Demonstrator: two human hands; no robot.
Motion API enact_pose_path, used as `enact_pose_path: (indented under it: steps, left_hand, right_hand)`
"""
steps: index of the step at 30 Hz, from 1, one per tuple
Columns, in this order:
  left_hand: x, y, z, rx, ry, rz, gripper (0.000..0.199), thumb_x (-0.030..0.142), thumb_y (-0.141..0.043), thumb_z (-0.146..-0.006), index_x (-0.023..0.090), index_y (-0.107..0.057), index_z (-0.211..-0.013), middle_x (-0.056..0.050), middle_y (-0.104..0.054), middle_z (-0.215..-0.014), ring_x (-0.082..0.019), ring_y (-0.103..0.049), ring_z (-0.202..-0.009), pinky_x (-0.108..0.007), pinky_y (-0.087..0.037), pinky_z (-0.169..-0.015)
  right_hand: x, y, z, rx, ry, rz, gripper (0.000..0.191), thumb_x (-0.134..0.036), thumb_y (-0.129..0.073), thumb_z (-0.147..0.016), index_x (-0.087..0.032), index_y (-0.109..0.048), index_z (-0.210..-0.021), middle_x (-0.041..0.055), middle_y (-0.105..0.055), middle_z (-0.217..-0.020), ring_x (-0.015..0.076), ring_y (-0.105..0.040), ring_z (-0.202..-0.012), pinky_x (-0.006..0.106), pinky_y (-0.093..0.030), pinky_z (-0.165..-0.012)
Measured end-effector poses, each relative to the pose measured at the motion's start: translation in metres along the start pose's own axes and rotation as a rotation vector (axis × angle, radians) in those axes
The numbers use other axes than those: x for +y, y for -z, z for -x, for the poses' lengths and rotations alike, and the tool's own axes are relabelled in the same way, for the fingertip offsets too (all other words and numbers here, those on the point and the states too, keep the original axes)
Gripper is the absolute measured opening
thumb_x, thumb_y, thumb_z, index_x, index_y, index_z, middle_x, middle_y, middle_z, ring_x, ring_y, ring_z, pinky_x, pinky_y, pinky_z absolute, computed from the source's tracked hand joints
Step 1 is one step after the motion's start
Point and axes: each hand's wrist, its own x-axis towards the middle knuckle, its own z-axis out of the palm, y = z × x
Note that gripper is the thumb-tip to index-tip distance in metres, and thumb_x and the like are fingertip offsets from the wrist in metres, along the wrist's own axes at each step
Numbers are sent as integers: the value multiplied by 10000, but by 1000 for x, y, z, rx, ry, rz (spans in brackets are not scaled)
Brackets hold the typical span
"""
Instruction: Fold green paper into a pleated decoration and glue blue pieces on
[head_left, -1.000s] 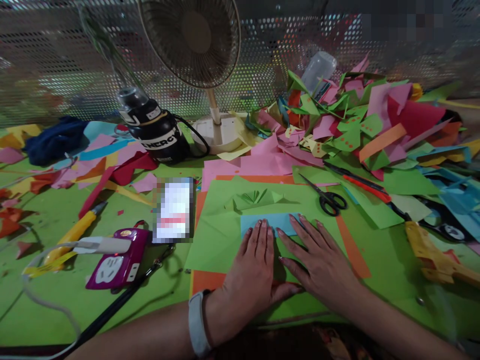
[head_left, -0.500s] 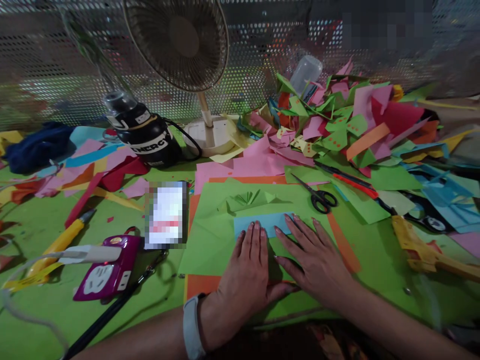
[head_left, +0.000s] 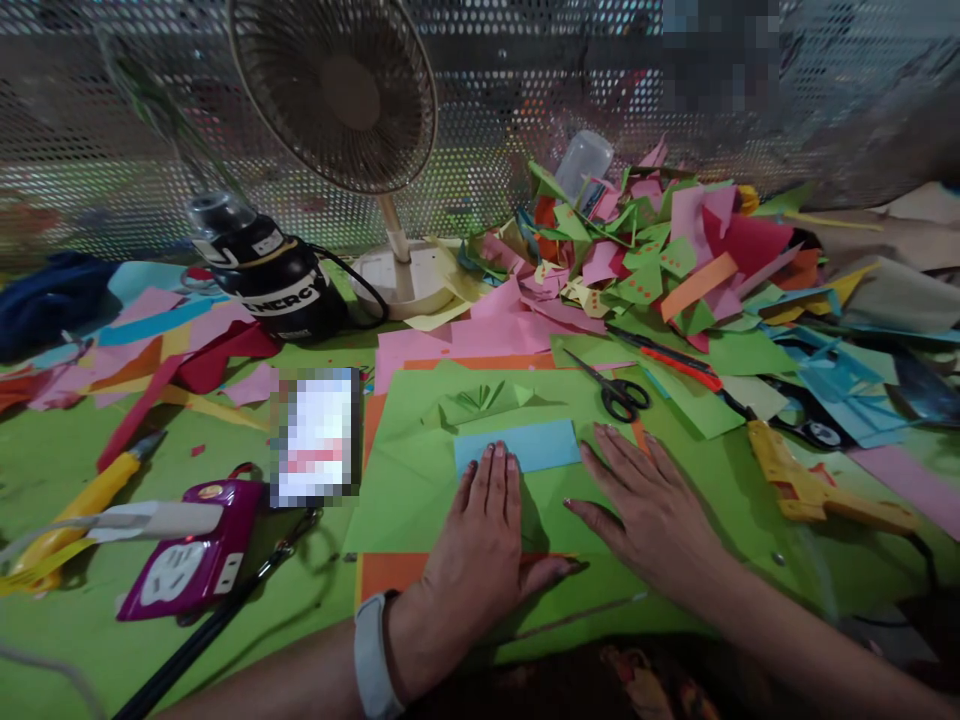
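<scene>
A blue paper strip [head_left: 546,447] lies across a green paper sheet [head_left: 405,490]. My left hand [head_left: 480,540] is flat with fingers stretched out, its fingertips pressing on the strip's left half. Just right of the strip, my right hand [head_left: 652,510] has its fingers spread over the green sheet and holds nothing. Above the strip sits a pleated green paper piece [head_left: 484,400]. Black-handled scissors [head_left: 619,398] lie behind my right hand, blades pointing up and left. Orange paper [head_left: 390,575] shows beneath the green sheet.
Paper scraps [head_left: 637,250] heap at the back right beside a fan [head_left: 352,95]. A black bottle [head_left: 277,285], a phone [head_left: 315,435], a purple power adapter [head_left: 195,550] and a yellow cutter [head_left: 82,510] stand or lie left. On the right are a yellow glue gun [head_left: 817,485] and a red-black cutter [head_left: 675,362].
My right hand has slid off the blue strip to the right, uncovering its right end. My left hand stays on the strip. The camera view has shifted slightly.
</scene>
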Motion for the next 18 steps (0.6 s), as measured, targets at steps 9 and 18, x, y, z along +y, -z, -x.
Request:
enact_pose_path:
  steps: [9, 18]
  left_hand:
    - [-11, 13, -5, -69, 11, 173, 963, 776, -312, -871, -46, -506, -1334, -303, -483, -1415, -405, -452, -1328, -539, -398, -1061]
    - [-55, 34, -51, -152, 208, 589, 57, 221, -646, -883, 170, -665, -870, -68, -637, -926, -233, -610, -915, -399, -515, -831]
  right_hand:
    - [-9, -9, -25, -24, 306, -105, 432, -308, -362, -1016, -107, -580, -1330, 168, -528, -1431, 284, -494, -1325, 486, -459, -1050]
    - [-9, -19, -21, -28, 296, -143, 428, -310, -424, -994, -83, -579, -1321, 187, -535, -1420, 297, -465, -1346, 512, -426, -1077]
